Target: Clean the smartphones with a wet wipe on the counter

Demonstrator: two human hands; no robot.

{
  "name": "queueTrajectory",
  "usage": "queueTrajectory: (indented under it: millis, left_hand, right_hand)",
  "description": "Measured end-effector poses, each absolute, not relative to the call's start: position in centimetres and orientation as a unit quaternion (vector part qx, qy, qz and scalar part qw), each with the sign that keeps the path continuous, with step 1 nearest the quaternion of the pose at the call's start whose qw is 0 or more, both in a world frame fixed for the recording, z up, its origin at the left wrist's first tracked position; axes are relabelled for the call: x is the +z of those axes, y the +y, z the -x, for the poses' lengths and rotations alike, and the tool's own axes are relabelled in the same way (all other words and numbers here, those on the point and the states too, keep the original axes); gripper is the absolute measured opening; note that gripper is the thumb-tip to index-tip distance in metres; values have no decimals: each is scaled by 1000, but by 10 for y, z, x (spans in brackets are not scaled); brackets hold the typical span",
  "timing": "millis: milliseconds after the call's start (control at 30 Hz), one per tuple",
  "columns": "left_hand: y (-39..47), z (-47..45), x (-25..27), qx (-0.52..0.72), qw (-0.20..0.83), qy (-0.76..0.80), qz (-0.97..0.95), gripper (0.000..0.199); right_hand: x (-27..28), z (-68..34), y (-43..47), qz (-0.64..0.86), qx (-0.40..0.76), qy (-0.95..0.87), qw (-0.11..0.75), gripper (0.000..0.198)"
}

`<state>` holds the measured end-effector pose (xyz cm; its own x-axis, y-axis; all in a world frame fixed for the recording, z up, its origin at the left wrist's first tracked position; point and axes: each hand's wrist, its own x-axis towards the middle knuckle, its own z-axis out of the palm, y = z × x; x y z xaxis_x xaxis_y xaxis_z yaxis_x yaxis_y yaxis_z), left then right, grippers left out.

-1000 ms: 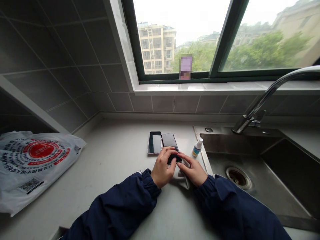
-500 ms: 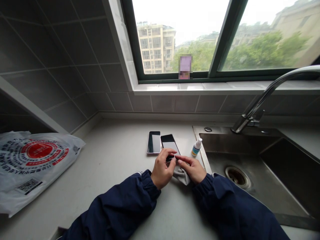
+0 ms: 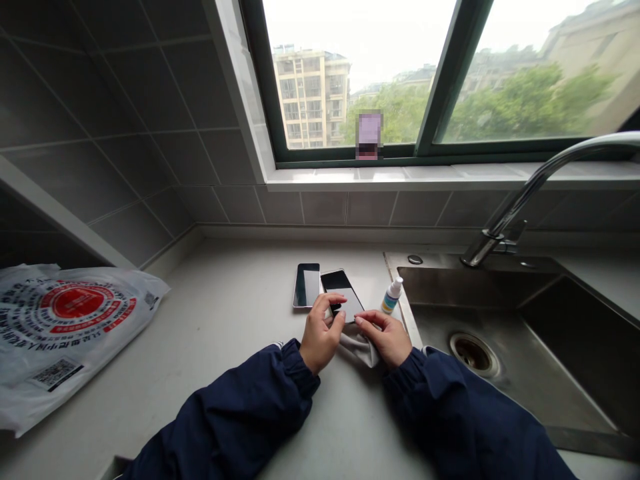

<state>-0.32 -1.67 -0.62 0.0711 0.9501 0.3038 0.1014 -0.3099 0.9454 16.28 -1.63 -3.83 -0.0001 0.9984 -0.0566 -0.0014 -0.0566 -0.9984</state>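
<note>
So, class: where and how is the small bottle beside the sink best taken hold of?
Probably around the labelled body of the bottle, below its white top, with the right hand coming from the near side: the bottle stands upright, and its narrow body should suit a thumb-and-fingers wrap.

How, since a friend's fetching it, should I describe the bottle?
Find the metal sink, on the right. By its left rim, right of two phones, stands the bottle. Unlike them, it is upright, with a white top and blue-yellow label.
</note>
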Motion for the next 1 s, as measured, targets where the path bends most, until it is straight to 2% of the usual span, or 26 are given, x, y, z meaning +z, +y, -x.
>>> queueTrajectory:
  millis: [200,500,667,833,1000]
  left_hand:
    - [-13,3,-6,543,383,439,-605,17]
    - [-9,4,-11,550,459,447,-536,16]
    - [-11,3,-10,544,453,440,-552,18]
    - [-11,3,-15,553,450,437,-549,31]
    - [-11,2,-22,563,480,417,-528,59]
  right_hand:
    - [-31,-159,-17,492,525,-497,485,45]
    - [-32,-161,-11,472,545,-507,471,58]
    - [-36,-162,-11,489,514,-500,497,58]
    - [-35,-160,-16,502,476,-511,510,56]
    - [-32,-159,-20,513,416,-536,527,46]
